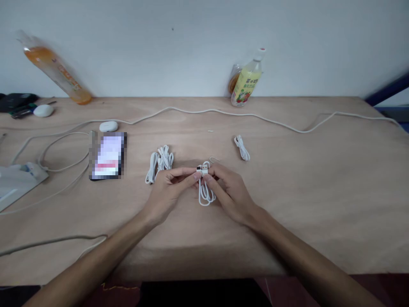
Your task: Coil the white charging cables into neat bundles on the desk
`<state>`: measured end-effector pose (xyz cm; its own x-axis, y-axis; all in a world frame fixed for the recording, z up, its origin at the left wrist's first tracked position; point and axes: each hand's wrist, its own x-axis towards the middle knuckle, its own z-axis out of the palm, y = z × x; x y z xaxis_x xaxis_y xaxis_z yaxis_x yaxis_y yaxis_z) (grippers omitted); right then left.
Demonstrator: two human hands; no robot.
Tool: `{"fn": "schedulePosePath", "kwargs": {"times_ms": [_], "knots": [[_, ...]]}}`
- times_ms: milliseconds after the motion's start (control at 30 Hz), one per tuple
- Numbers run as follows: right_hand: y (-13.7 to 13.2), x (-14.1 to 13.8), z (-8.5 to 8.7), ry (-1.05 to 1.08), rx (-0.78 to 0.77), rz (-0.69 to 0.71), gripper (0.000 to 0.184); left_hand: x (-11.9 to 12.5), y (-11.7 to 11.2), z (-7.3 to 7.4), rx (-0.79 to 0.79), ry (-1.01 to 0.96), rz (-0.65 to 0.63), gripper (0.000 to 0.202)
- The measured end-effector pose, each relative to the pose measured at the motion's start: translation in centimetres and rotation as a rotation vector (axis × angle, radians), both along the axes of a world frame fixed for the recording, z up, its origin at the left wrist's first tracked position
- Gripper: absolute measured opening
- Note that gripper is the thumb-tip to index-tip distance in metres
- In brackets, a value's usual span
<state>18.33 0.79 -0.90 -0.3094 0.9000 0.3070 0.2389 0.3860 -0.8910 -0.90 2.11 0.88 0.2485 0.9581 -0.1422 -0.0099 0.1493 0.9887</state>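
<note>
Table (319, 192): front edge runs beneath both forearms (124, 238); open room extends right of the right hand (231, 187). That hand and the left hand (168, 183) are nearly closed, each in a thumb-and-finger pinch. Phone (110, 153) and cable bundles (164, 157) restrict the left side; a leftward sweep could disturb the bundles. Coiled white cable (207, 196): held between the hands, mid-table; contact with the surface cannot be determined. No tie shows around its loops; slackened grip at the connectors (205, 167) could let them spread. Curved wire piece (214, 159): just beyond the fingers, liable to be knocked.
</note>
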Motion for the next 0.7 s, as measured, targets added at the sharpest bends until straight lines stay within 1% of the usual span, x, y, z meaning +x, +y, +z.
{"fn": "schedulePosePath", "kwargs": {"times_ms": [133,300,500,700], "knots": [[-0.07,0.02,0.16,-0.001,-0.004,-0.006,0.029,-0.06,-0.08,0.07,-0.016,0.001,0.014,0.012],[-0.16,0.07,0.19,-0.004,-0.011,-0.018,0.028,-0.03,0.01,-0.05,-0.064,-0.064,0.041,0.013],[-0.12,0.11,-0.18,-0.014,-0.004,-0.015,0.030,0.09,0.11,0.08,-0.087,-0.077,0.030,0.013],[-0.06,0.16,-0.20,-0.012,-0.002,-0.017,0.027,0.01,0.07,0.05,-0.073,-0.079,0.020,0.011]]}}
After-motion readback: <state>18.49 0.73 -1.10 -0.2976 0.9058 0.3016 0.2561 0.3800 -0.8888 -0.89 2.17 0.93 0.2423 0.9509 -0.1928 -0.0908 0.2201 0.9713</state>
